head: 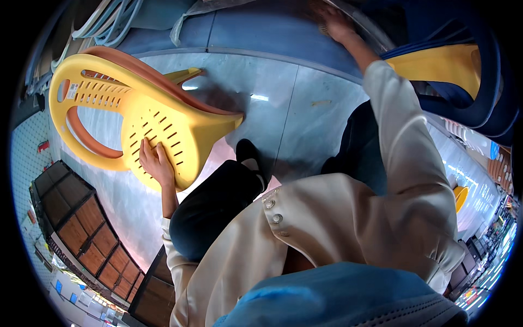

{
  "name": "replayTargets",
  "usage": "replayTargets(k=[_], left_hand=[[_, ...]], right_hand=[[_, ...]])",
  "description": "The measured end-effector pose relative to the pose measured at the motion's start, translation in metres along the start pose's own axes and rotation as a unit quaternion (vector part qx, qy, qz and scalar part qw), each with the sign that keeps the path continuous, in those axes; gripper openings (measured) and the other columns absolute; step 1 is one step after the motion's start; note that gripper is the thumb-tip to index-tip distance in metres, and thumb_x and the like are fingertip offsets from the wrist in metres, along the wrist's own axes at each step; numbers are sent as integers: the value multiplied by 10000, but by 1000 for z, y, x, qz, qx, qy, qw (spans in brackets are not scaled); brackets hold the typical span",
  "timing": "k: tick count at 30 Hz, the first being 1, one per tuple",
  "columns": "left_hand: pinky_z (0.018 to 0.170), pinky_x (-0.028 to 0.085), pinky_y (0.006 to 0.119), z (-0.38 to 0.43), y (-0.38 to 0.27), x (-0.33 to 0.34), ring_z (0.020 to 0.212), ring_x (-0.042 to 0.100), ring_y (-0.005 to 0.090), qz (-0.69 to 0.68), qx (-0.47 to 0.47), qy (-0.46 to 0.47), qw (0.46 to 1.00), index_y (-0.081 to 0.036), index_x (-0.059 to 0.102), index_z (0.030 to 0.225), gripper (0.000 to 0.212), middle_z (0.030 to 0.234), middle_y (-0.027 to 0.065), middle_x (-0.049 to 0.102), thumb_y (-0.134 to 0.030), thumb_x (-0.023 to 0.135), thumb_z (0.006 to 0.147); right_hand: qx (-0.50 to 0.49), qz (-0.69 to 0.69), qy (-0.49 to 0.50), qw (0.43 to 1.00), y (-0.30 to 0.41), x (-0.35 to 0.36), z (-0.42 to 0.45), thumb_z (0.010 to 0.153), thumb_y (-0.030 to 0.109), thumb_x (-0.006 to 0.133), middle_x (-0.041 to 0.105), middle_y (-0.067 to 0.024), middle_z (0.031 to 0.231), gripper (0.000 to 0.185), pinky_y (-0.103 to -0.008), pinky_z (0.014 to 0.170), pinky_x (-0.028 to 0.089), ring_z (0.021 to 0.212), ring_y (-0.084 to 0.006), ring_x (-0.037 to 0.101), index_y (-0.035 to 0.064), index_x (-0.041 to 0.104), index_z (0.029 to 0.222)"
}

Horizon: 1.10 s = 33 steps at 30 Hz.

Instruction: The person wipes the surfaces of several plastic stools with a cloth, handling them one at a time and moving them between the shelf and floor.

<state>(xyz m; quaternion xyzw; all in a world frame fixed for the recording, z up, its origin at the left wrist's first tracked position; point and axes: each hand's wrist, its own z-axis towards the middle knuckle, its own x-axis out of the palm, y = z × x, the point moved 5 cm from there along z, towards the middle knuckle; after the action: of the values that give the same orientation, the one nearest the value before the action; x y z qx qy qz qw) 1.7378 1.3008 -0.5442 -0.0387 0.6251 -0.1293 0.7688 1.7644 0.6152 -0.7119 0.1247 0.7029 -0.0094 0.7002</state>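
Note:
My left hand (157,164) lies on the perforated seat of a yellow plastic chair (179,122), fingers slightly apart and gripping nothing. The chair stands on the floor to my left, its slotted backrest turned away to the left. Nested beneath it is a brown-orange plastic chair (163,88), showing along the edge and through the arm opening. At the top of the view, my right hand (337,24) reaches out over a dark blue surface, near clear plastic sheeting (367,24). Shadow and blur hide its fingertips, so whether it holds something cannot be told.
Dark blue chairs (486,81) with a yellow one (441,67) among them stand close by my right arm. Pale blue chairs (118,24) are stacked at upper left. Brown panelled cabinets (88,233) stand at lower left. A small yellowish strip (321,102) lies on the floor.

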Motion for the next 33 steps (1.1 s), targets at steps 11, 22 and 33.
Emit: replayTargets(k=[11, 22, 33], left_hand=[[1049, 365, 478, -4, -1, -2, 1267, 470, 364, 59, 2, -13, 998, -56, 544, 1387, 491, 1420, 172, 514, -329, 572, 979], [1048, 371, 467, 12, -14, 11, 1253, 478, 370, 16, 34, -16, 999, -50, 548, 1377, 477, 1416, 164, 520, -299, 582, 972], [1079, 331, 479, 6, -17, 8, 1285, 451, 370, 41, 25, -23, 999, -40, 520, 1384, 504, 1408, 171, 515, -325, 567, 971]], right_hand=[[63, 95, 105, 988, 152, -13, -25, 847, 153, 608, 611, -251, 1257, 377, -456, 980, 509, 1205, -380, 576, 37, 649, 1203], [229, 582, -84, 776, 46, 60, 28, 937, 391, 648, 698, -90, 944, 347, -365, 781, 518, 773, -257, 649, 81, 671, 1089], [120, -12, -12, 993, 60, 99, 80, 966, 365, 527, 539, -132, 1392, 400, -472, 992, 462, 1232, -348, 532, 149, 614, 1292]])
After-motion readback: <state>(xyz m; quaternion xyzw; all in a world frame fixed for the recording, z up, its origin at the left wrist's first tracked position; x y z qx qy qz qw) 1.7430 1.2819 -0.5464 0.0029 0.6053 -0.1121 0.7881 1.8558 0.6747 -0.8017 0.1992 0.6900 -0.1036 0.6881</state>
